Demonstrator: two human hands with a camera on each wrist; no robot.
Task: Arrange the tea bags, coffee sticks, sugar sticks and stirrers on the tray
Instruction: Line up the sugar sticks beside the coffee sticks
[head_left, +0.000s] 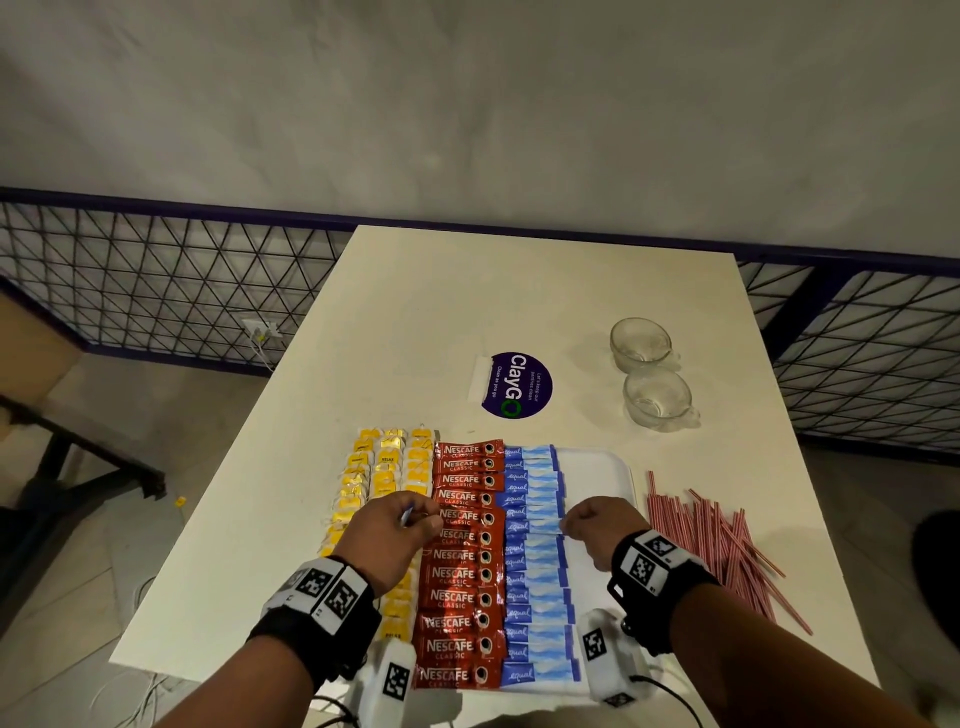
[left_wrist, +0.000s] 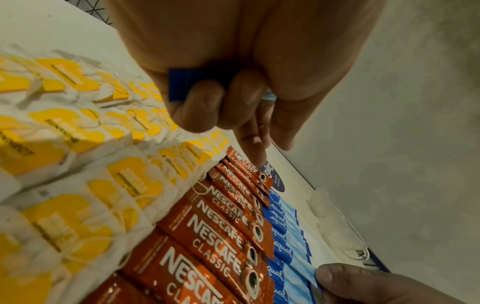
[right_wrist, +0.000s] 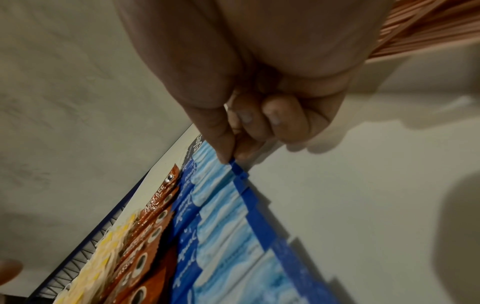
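Pinching sugar stick (head_left: 540, 526) end, right grip (head_left: 584, 522); left grip (head_left: 397, 525) clutching spares.

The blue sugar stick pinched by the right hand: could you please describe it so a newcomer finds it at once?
On the white tray, right of the red coffee sticks, runs a column of blue sugar sticks. About halfway down it, the right hand pinches one blue stick by its dark-blue right end; its neighbours lie untouched.

A cream rectangular surface (head_left: 447, 322) is standing on a pale tiled floor (head_left: 67, 545). Beyond it, a dark-framed wire mesh fence (head_left: 156, 291) is running along a plain grey wall (head_left: 467, 104). A wall socket (head_left: 261, 329) is showing behind the mesh.
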